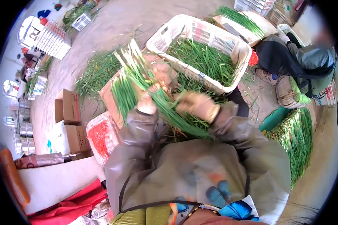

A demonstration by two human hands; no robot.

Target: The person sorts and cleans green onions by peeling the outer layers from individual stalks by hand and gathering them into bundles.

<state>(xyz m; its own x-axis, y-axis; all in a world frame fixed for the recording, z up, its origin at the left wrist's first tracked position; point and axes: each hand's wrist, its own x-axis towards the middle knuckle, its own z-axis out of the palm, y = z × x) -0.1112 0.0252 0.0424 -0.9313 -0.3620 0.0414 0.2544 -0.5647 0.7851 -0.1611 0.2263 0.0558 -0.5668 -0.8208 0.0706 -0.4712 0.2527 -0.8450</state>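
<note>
My left hand (147, 102) is closed around a bunch of long green chives (139, 73). The pale stalk ends point up and away, while the leaves trail down to the right across my lap. Smeared by motion, my right hand (197, 107) is beside the leafy part of the bunch; whether its fingers grip anything cannot be made out. Under and left of my left hand, more chives (124, 95) lie on a brown board (108, 92). Loose green trimmings are around my right hand, below the crate.
Ahead stands a white plastic crate (243, 69) full of green leaves. A heap of greens (99, 73) lies on the floor to the left, near cardboard boxes (67, 107) and a bag of red ties (101, 137). Stacked chives (298, 142) are at right, near another seated person (313, 62).
</note>
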